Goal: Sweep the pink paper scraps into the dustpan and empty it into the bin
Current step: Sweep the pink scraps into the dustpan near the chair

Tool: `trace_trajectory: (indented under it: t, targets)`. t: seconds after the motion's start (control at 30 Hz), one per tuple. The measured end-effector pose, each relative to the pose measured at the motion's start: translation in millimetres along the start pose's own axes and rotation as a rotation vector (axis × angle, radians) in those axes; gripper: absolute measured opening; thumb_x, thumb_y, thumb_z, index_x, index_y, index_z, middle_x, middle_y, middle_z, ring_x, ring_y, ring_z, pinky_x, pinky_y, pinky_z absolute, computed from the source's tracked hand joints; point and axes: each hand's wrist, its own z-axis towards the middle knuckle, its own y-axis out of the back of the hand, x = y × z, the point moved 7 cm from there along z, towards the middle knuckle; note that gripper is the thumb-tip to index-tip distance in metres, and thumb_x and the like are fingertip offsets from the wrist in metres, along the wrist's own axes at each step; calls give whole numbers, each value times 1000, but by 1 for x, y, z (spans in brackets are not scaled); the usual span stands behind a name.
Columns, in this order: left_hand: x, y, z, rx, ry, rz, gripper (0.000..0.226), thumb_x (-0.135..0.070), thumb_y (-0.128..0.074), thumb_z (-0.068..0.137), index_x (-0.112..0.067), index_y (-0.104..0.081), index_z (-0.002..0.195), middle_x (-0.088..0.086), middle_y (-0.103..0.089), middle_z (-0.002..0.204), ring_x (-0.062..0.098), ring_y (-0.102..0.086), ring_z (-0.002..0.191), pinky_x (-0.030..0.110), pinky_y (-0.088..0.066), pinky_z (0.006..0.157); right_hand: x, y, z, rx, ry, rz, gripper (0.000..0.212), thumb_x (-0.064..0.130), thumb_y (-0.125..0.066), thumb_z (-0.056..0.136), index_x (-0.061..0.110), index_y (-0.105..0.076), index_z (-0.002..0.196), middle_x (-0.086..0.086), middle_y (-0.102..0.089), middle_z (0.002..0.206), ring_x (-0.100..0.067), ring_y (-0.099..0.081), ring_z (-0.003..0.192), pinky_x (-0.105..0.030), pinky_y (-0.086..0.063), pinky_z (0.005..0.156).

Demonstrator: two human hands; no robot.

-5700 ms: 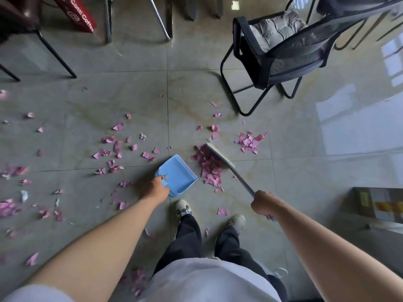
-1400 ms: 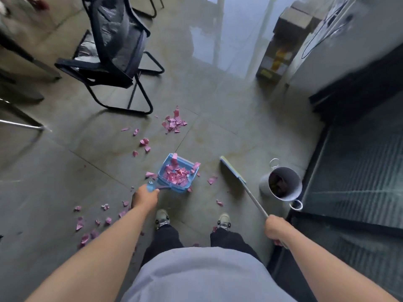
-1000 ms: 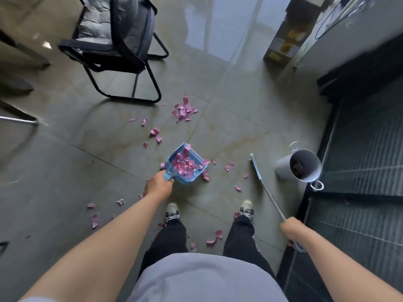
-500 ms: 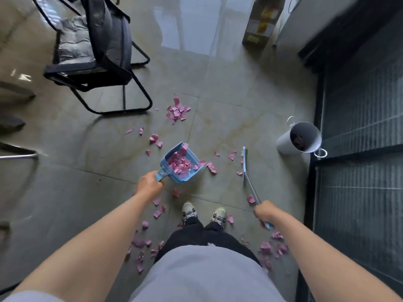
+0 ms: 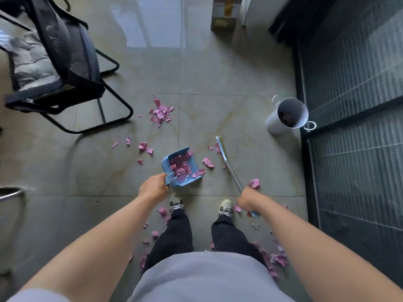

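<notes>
My left hand [image 5: 153, 188] grips the handle of a blue dustpan [image 5: 167, 163] that holds a heap of pink paper scraps [image 5: 180, 166]. My right hand [image 5: 247, 198] grips the metal handle of a small broom [image 5: 222, 150], whose head lies on the floor just right of the dustpan. A white metal bin [image 5: 275, 122] with dark contents stands at the right, beyond the broom. A small pile of pink scraps [image 5: 161, 112] lies further ahead on the tiles. Loose scraps lie around the dustpan and by my feet.
A black folding chair [image 5: 65, 62] with a grey cushion stands at the left. A dark ribbed mat or door panel [image 5: 353, 149] runs along the right side. A cardboard box [image 5: 225, 16] stands at the far top. My shoes [image 5: 176, 202] stand just behind the dustpan.
My view has turned from the wide scatter of scraps toward the bin. The dustpan, empty 5.7 s ago, now holds scraps. In the last half second the dustpan and broom shifted slightly.
</notes>
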Motion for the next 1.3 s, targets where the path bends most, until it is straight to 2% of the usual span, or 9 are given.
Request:
trace_trajectory:
  t: [0.1,0.23,0.37,0.47,0.67,0.9,1.1,1.2,1.3]
  targets:
    - [6,1,14,38,11,-25,20,-16,-48,87,-20,-60,101,6,-67,101,29,-63,91,34,-48,69,19,-26,6,39,-46,-76,25,8,-43,92,8,-38,67,-16,-59,79,-29,-56,64,-29,-39,46]
    - [16,1,28,75,26,-46,22,-18,-53,85,-15,-61,106,10,-66,107,32,-64,97,36,-50,77,55,-50,-5,84,-14,-173,23,8,-45,93,7,-43,69,-9,-55,68,-33,-65,79,-28,-40,46]
    - [25,1,37,98,39,-66,24,-17,-52,83,-16,-59,106,9,-67,109,31,-65,97,38,-54,81,71,-61,-15,98,-35,-112,26,10,-39,91,-2,-52,109,-14,-63,77,-26,-59,53,-29,-46,47]
    - [31,7,40,101,37,-98,38,-17,-50,84,-21,-53,122,9,-64,117,31,-61,105,35,-49,81,72,-57,-28,87,-23,-58,20,10,-37,92,1,-50,103,-12,-58,69,-21,-54,45,-27,-42,42]
    - [32,6,40,185,37,-342,41,-20,-51,84,-23,-56,125,10,-65,117,29,-63,104,35,-52,87,52,-57,-54,6,-22,43,25,15,-38,94,5,-55,109,-8,-56,79,-21,-52,62,-26,-39,49]
    - [1,3,15,436,76,-806,23,-15,-59,88,-14,-49,109,12,-55,86,16,-49,61,20,-38,43,12,-51,-65,-71,-72,231,23,8,-40,89,5,-56,104,-7,-52,74,-19,-48,52,-21,-36,42]
    - [-58,10,-1,575,29,-964,22,-17,-50,92,-20,-41,112,17,-64,96,18,-61,58,20,-43,44,-38,-41,-64,-157,-103,402,12,16,-43,87,11,-54,90,-6,-53,73,-18,-48,54,-19,-34,45]
    - [-93,18,-6,528,0,-1018,18,-17,-50,91,-19,-36,103,15,-66,75,18,-58,48,19,-38,43,-71,-39,-52,-184,-117,500,25,25,-42,89,8,-60,96,-8,-57,77,-19,-50,59,-23,-36,50]
    - [-128,30,-8,420,-13,-1078,16,-13,-46,90,-15,-33,98,12,-46,57,17,-41,36,16,-34,39,-103,-35,-41,-183,-141,586,31,24,-43,89,2,-62,101,-11,-61,73,-20,-52,51,-21,-38,46]
